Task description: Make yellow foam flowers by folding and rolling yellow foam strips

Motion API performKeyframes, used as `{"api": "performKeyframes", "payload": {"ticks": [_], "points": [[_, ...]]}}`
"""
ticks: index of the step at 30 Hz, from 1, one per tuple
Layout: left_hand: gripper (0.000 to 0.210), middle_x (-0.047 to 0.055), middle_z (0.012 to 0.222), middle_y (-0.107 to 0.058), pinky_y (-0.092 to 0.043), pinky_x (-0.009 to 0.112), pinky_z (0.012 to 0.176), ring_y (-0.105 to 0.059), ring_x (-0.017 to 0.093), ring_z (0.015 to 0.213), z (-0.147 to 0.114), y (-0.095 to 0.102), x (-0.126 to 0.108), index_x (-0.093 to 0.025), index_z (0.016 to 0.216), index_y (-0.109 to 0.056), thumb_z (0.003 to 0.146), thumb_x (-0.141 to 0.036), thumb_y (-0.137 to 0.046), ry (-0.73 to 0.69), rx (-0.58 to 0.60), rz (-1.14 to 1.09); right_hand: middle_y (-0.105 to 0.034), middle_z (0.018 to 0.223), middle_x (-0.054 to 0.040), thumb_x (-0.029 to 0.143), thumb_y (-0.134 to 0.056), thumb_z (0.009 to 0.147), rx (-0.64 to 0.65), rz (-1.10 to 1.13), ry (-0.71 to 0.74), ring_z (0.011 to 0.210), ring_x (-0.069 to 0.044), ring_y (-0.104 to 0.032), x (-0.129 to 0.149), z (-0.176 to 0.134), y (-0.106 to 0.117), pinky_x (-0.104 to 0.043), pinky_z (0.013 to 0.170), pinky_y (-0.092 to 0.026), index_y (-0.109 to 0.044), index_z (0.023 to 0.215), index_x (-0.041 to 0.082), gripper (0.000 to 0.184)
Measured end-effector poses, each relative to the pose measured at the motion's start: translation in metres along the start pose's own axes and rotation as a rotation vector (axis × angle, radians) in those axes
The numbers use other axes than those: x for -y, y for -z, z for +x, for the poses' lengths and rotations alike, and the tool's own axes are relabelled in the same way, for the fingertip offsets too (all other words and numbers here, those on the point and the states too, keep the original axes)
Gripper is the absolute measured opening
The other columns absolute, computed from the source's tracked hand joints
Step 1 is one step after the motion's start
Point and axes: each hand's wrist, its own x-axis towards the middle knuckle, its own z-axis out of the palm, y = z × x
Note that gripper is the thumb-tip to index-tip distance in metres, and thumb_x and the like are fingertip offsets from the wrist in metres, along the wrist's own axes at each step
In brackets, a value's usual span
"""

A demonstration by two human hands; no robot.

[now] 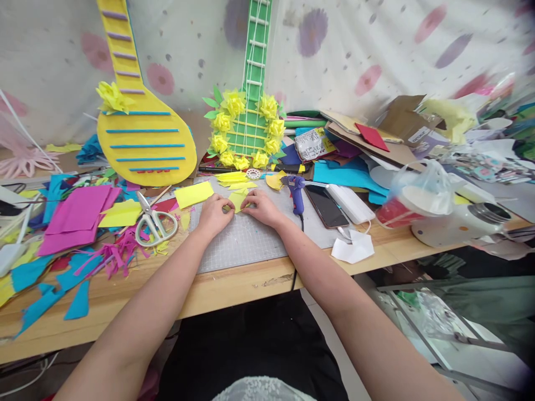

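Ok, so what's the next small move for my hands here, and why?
I'd probably fold or shape the small yellow paper piece before reaching for anything else. Your left hand and right hand both seem to pinch it above the gray gridded cutting mat, while the purple plastic glue gun sits off to the right, unheld.

No text readable; packet (310,145) print too small.
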Motion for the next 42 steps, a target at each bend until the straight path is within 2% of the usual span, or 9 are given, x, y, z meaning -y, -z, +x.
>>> {"api": "performKeyframes", "payload": {"ticks": [7, 14, 20, 28, 35, 42], "points": [[0.013, 0.005, 0.082, -0.056, -0.044, 0.035, 0.084, -0.057, 0.022, 0.087, 0.000, 0.000, -0.002, -0.022, 0.076, -0.070, 0.072, -0.024, -0.058, 0.006, 0.000, 0.011, -0.053, 0.087, -0.0031, 0.022, -0.062, 0.080, 0.015, -0.031, -0.069, 0.093, -0.016, -0.051, -0.001, 0.004, -0.002, -0.031, 0.088, -0.040, -0.066, 0.078, 0.018, 0.006], [0.016, 0.006, 0.084, -0.057, -0.044, 0.036, 0.084, -0.057, 0.023, 0.088, 0.000, 0.000, -0.002, -0.021, 0.079, -0.070, 0.072, -0.026, -0.057, 0.024, -0.001, 0.047, -0.054, 0.093, -0.0069, 0.028, -0.062, 0.080, -0.053, -0.118, -0.250, 0.096, -0.018, -0.051, 0.011, 0.007, -0.010, -0.031, 0.087, -0.039, -0.062, 0.075, 0.016, 0.013], [0.016, 0.006, 0.085, -0.058, -0.044, 0.034, 0.084, -0.057, 0.021, 0.087, 0.000, -0.001, -0.002, -0.021, 0.080, -0.070, 0.073, -0.025, -0.057, 0.031, 0.003, 0.063, -0.054, 0.091, -0.0060, 0.028, -0.063, 0.077, -0.104, -0.158, -0.315, 0.095, -0.018, -0.050, 0.015, 0.008, -0.014, -0.030, 0.085, -0.040, -0.059, 0.070, 0.017, 0.014], [0.015, 0.005, 0.085, -0.059, -0.043, 0.034, 0.084, -0.057, 0.021, 0.088, 0.000, 0.001, -0.004, -0.021, 0.082, -0.069, 0.073, -0.022, -0.058, 0.025, 0.014, 0.061, -0.052, 0.085, -0.0042, 0.025, -0.063, 0.076, -0.133, -0.152, -0.313, 0.090, -0.018, -0.050, 0.016, 0.007, -0.016, -0.029, 0.082, -0.041, -0.057, 0.067, 0.017, 0.013], [0.020, 0.006, 0.091, -0.059, -0.038, 0.042, 0.090, -0.054, 0.025, 0.100, 0.000, -0.003, -0.005, -0.026, 0.085, -0.071, 0.075, -0.021, -0.055, 0.011, 0.017, 0.087, -0.053, 0.089, -0.0057, 0.026, -0.062, 0.077, -0.115, -0.188, -0.306, 0.091, -0.018, -0.051, 0.017, 0.006, -0.015, -0.030, 0.083, -0.040, -0.057, 0.074, 0.016, 0.012], [0.018, 0.007, 0.094, -0.059, -0.038, 0.043, 0.087, -0.051, 0.027, 0.100, 0.004, -0.006, -0.009, -0.024, 0.079, -0.071, 0.078, -0.037, -0.058, 0.051, -0.012, 0.114, -0.054, 0.094, -0.0074, 0.029, -0.060, 0.080, -0.101, -0.239, -0.288, 0.094, -0.019, -0.051, 0.016, 0.006, -0.017, -0.031, 0.084, -0.041, -0.057, 0.078, 0.017, 0.012]]}}
